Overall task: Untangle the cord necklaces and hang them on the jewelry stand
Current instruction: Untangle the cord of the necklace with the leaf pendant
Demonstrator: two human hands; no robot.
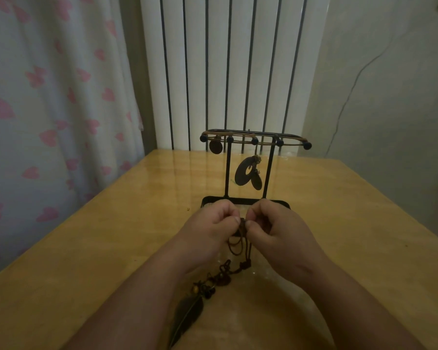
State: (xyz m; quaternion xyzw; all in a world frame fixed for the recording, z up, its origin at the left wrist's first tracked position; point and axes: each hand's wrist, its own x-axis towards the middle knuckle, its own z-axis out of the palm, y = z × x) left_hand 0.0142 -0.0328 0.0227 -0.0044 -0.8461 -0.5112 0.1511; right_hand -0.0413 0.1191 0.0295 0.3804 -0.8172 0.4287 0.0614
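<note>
1. A glossy, light wooden table [86,248] fills the lower half, from 6 o'clock up to the centre.
2. At 12 o'clock, a white radiator [238,59] with tall vertical ribs stands behind it.
3. At 10 o'clock hangs a white curtain [48,109] printed with pink hearts.
4. At 2 o'clock, a pale wall [402,59] carries a thin dark line [349,94].
5. The light is dim.

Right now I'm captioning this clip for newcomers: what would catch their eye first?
At centre, the left hand and right hand pinch a tangled brown cord necklace between them, its feather pendant trailing onto the wooden table below. Just behind stands the black jewelry stand, dark oval pendants already hanging from its top bar.
</note>
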